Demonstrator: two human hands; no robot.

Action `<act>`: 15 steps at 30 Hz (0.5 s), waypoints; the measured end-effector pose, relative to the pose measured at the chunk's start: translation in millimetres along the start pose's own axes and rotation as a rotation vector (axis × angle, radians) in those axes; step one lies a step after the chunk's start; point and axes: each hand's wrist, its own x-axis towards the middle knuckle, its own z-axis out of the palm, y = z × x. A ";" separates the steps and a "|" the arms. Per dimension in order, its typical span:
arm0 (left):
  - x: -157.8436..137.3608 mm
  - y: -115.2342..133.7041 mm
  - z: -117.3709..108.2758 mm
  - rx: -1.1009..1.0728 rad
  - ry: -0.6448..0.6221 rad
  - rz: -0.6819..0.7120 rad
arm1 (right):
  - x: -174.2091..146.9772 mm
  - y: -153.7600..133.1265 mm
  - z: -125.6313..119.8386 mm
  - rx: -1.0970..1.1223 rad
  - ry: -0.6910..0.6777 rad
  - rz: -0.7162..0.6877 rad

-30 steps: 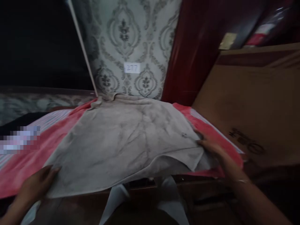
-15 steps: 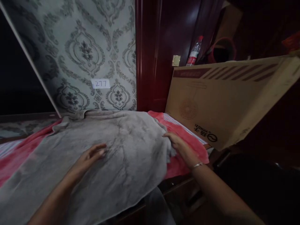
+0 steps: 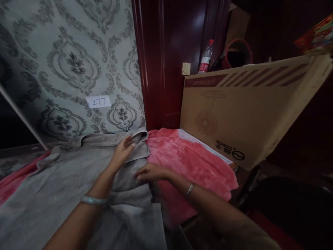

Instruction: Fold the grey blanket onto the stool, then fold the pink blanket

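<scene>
A soft grey blanket point(image 3: 73, 180) covers the left and middle of the surface, its right side now folded and bunched in loose layers. My left hand point(image 3: 123, 151), with a pale bangle at the wrist, rests at the upper fold with fingers and thumb apart. My right hand point(image 3: 149, 173), wearing a thin bracelet, reaches left to the folded edge, its fingers curled onto the grey fabric. Beneath and to the right, a pink fleecy cloth point(image 3: 187, 163) lies exposed; part of its near edge is blurred.
A large cardboard box point(image 3: 234, 114) leans at the right, with a plastic bottle point(image 3: 206, 59) behind its top edge. A paper label point(image 3: 98, 101) sticks to the patterned wall. A dark panel point(image 3: 15, 118) stands at left. Striped fabric point(image 3: 200, 140) shows beside the box.
My right hand has brought the blanket's right edge leftward, uncovering more pink cloth. My left hand has moved up and right to the fold. The view has turned slightly right.
</scene>
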 end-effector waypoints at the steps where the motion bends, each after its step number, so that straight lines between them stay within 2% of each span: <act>1: 8.2 -5.3 14.7 0.055 -0.051 0.019 | 4.1 7.7 -12.4 -0.036 0.057 0.057; 3: 20.6 -14.9 43.0 0.276 -0.099 0.080 | 9.8 26.7 -51.1 -0.112 0.259 0.179; 6: 25.0 -30.7 74.4 0.739 -0.161 0.116 | 13.4 58.8 -119.6 -0.229 0.569 0.305; 8: 20.5 -44.8 83.9 0.950 -0.195 0.094 | 16.9 78.8 -153.6 -0.279 0.668 0.372; 10: 16.1 -60.2 82.5 1.024 -0.179 0.084 | 24.0 96.2 -173.3 -0.306 0.704 0.423; 12: 16.2 -72.6 69.6 0.960 -0.056 0.048 | 35.0 111.1 -182.4 -0.315 0.704 0.455; 15: 24.5 -79.2 33.2 0.682 0.287 -0.018 | 54.0 130.4 -186.2 -0.306 0.664 0.485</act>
